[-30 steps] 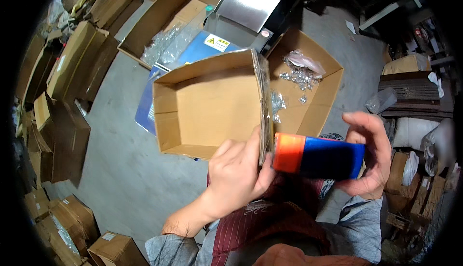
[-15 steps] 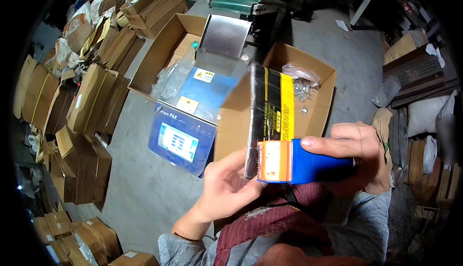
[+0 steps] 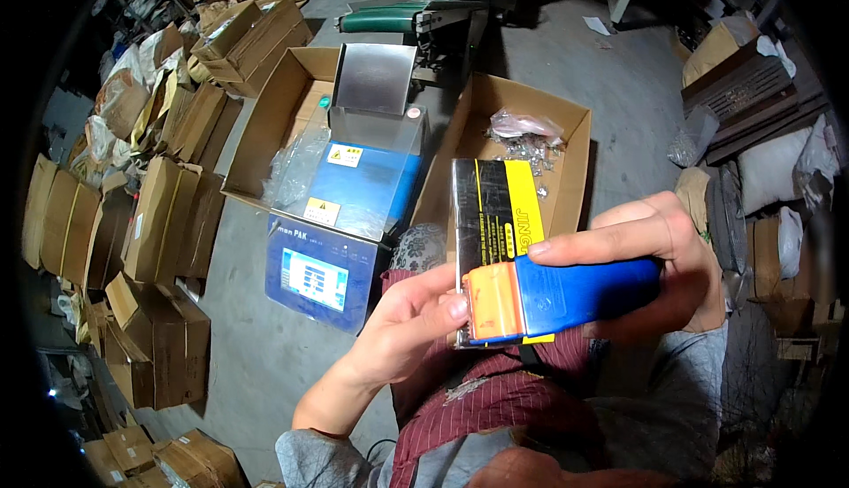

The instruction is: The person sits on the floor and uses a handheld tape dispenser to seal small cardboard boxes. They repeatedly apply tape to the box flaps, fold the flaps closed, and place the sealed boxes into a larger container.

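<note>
My right hand grips a blue tape dispenser with an orange front, its index finger stretched along the top. The toothed end of the dispenser lies over the near part of a black and yellow box. From the left, my left hand holds the near end of this box. Its thumb reaches the dispenser's toothed edge, and the other fingers are partly hidden by the box. Whether any tape is stuck to the box I cannot make out.
Ahead stands an open carton with small metal parts and a clear bag. Left of it is a blue machine with a lit screen. Another open carton lies beyond. Stacked cartons line the left side; a green-rollered conveyor stands behind.
The box has tipped lower and come nearer to me. The dispenser now lies flatter across its near end, and my left thumb has moved up to the toothed edge. My view has shifted slightly.
</note>
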A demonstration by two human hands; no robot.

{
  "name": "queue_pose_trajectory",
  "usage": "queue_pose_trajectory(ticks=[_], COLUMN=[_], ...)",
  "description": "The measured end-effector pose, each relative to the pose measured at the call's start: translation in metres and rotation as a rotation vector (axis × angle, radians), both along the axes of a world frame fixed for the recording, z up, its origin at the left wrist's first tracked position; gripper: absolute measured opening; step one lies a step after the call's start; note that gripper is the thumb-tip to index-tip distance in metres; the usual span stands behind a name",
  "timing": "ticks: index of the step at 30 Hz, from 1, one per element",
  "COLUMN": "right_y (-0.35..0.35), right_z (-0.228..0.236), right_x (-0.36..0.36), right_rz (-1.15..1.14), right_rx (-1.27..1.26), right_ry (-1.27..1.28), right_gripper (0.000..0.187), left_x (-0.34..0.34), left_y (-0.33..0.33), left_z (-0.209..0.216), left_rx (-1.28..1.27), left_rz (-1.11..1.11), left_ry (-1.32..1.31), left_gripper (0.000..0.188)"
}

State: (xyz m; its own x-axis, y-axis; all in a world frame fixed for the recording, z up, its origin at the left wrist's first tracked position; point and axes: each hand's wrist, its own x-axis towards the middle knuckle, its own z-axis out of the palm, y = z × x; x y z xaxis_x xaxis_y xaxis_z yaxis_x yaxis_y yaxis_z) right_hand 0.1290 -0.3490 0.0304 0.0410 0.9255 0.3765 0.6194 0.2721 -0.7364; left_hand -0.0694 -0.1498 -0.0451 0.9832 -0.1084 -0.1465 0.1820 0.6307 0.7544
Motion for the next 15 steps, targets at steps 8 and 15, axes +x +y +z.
queue_pose_trajectory(ticks=[8,15], right_y=[-0.010,-0.029], right_z=[0.009,-0.002], right_x=[0.002,0.023], right_rz=[0.093,0.124], right_rx=[-0.096,-0.032], right_ry=[-0.092,-0.188], right_gripper=[0.065,0.058], left_x=[-0.023,-0.051], left_y=[0.002,0.008], left_z=[-0.008,-0.011], left_rx=[0.012,0.043], left_rz=[0.189,0.387], left_ry=[0.047,0.093], left_gripper=[0.049,0.052])
